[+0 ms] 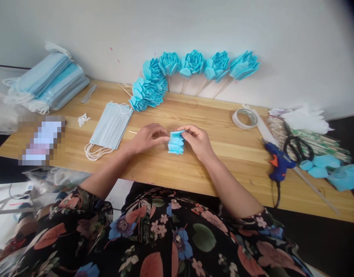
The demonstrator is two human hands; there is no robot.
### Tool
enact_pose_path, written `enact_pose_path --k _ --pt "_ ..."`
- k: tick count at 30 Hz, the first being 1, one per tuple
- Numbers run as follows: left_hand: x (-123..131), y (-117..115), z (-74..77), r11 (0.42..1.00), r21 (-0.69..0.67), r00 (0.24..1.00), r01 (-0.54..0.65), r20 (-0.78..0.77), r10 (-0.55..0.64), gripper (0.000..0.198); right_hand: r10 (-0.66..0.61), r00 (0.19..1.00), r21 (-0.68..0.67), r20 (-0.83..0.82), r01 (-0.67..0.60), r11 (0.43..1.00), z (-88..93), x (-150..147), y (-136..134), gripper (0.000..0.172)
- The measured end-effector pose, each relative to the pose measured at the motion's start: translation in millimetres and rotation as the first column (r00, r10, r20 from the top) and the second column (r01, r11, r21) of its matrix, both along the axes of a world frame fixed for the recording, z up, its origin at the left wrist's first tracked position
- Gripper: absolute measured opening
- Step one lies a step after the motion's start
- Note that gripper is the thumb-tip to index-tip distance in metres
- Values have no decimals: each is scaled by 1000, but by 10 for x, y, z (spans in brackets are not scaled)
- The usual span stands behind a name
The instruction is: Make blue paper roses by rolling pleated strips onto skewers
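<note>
Right fingers [189,137] pinch folded blue strip [176,144]

From my end I see bright turquoise on the small folded strip [176,143] and the ruffled, petalled flowers [192,63], paler blue on the flat pleated face masks [111,125], streaky honey-brown grain across the wooden surface [177,169], an orange trigger [273,160] on the dark-blue plastic glue gun [281,163], and coral, blue and green florals over the black fabric shirt [171,238].

Wood-grain table [211,175] with pale-blue masks [111,126], a tape roll [235,120] and a glue gun [279,165]
</note>
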State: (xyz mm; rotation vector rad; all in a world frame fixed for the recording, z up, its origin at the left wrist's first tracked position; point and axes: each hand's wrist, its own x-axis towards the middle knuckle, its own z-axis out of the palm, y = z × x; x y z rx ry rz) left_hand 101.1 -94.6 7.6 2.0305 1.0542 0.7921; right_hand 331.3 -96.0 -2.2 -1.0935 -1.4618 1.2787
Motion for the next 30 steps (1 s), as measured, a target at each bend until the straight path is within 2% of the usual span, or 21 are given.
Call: enact_pose_path --k 8,14,23,30 --pt "100 27 -37 995 -35 994 -93 -58 91 29 3 1000 3 7 -3 1000 16 10 -1 16" --pt "159 8 7 982 -80 978 -169 -135 158 24 9 1000 7 -10 -9 1000 -8 13 1 15" --pt "179 0 37 982 -78 977 -173 -142 160 28 54 998 28 -24 -54 998 -15 24 17 13" --pt "179 14 9 983 -59 977 -174 -132 165 29 103 995 55 17 -104 993 52 51 14 19"
